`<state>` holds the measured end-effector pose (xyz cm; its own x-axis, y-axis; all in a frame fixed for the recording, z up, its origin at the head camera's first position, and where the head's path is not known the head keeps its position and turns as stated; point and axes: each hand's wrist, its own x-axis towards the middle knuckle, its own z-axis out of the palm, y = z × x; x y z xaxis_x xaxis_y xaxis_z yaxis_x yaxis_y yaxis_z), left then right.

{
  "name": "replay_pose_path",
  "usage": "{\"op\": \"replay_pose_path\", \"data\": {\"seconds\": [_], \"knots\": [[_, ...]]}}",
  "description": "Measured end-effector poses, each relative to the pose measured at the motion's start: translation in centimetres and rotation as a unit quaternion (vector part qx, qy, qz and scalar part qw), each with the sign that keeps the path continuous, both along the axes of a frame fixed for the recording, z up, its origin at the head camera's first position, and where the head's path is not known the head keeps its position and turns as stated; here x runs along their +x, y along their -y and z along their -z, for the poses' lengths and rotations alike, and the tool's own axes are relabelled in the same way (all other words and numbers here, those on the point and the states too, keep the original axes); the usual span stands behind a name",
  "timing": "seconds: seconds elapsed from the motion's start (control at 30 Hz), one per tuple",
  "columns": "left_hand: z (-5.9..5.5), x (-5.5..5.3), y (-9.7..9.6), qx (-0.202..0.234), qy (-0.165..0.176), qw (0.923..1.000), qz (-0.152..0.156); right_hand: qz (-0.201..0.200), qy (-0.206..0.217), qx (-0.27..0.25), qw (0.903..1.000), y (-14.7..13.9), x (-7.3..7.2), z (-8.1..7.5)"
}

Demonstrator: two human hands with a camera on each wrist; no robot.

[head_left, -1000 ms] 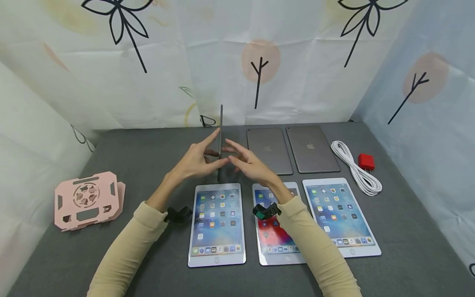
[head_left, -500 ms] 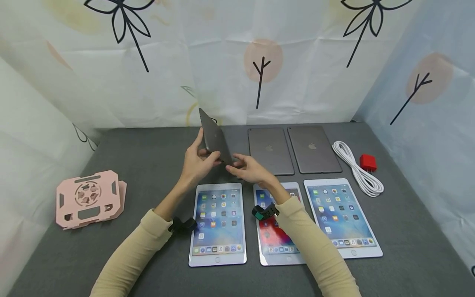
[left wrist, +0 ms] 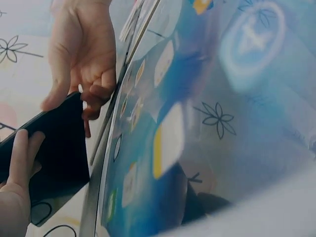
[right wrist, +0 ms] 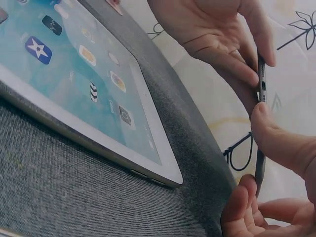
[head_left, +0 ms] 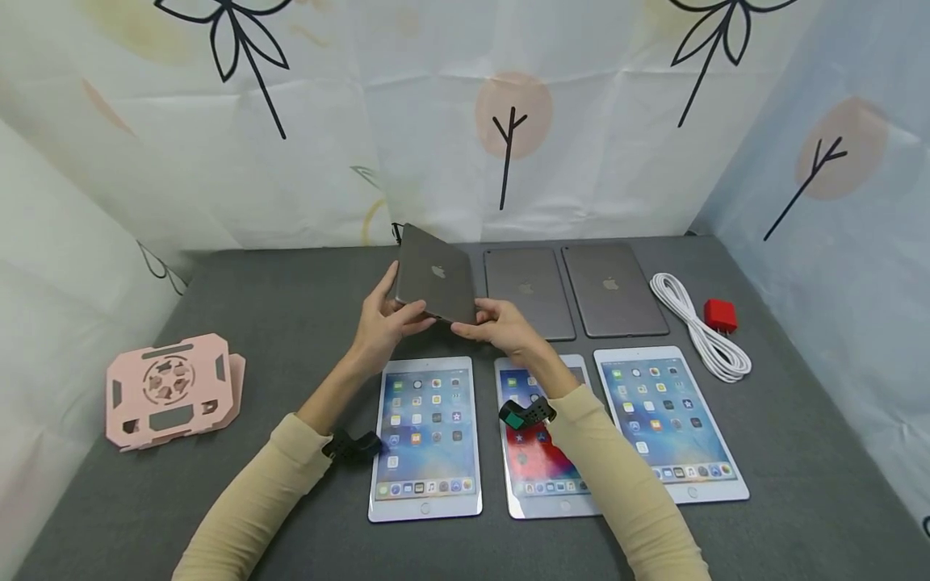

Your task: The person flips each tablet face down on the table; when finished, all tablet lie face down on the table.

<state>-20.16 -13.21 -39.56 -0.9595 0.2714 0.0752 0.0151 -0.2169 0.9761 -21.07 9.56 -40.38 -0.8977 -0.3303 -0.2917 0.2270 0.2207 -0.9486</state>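
A dark grey tablet (head_left: 441, 278) with an apple logo on its back is held up tilted over the far middle of the table. My left hand (head_left: 379, 329) grips its left side and lower edge, with the thumb along the bottom. At its lower right corner, my right hand (head_left: 507, 329) pinches the edge between thumb and fingers. In the right wrist view the tablet's thin edge (right wrist: 262, 91) shows a port opening. The left wrist view shows its dark face (left wrist: 61, 153). Below the hands lies a white-framed tablet (head_left: 425, 440), screen up and lit.
Two grey tablets lie back up, one (head_left: 529, 294) beside the other (head_left: 613, 290). Two more lit tablets, one (head_left: 541, 460) partly under my right forearm and one (head_left: 668, 424), lie in front. A coiled white cable (head_left: 701, 327), red charger plug (head_left: 720, 315) and pink stand (head_left: 174, 391) sit around.
The held tablet has turned from edge-on to showing its logo side, and tilted back. My right hand's fingers, loosely beside it earlier, now hold its lower right corner.
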Motion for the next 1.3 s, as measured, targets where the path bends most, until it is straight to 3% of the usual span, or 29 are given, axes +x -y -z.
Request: {"op": "replay_pose_path", "data": {"seconds": [0.17,0.37,0.57,0.77,0.97,1.3], "knots": [[0.1,-0.2,1.1,-0.042,0.013,0.9990,0.004,0.028,-0.010,0.025,0.9993,0.1,0.3,-0.3],[0.3,-0.5,2.3,-0.114,0.003,0.9933,0.020,0.039,-0.029,0.054,0.9974,0.2,0.5,-0.7],[0.5,-0.6,3.1,-0.222,0.009,0.9747,0.028,0.025,-0.035,0.080,0.9958,0.3,0.5,-0.6],[1.0,-0.9,3.9,-0.307,0.000,0.9508,0.040,-0.004,-0.087,0.145,0.9856,0.3,0.4,-0.5],[1.7,-1.3,4.6,-0.348,0.009,0.9339,0.081,-0.033,-0.129,0.189,0.9728,0.4,0.2,-0.4],[2.3,-1.6,4.9,-0.381,0.021,0.9183,0.107,-0.057,-0.189,0.244,0.9494,0.9,0.1,0.0]]}}
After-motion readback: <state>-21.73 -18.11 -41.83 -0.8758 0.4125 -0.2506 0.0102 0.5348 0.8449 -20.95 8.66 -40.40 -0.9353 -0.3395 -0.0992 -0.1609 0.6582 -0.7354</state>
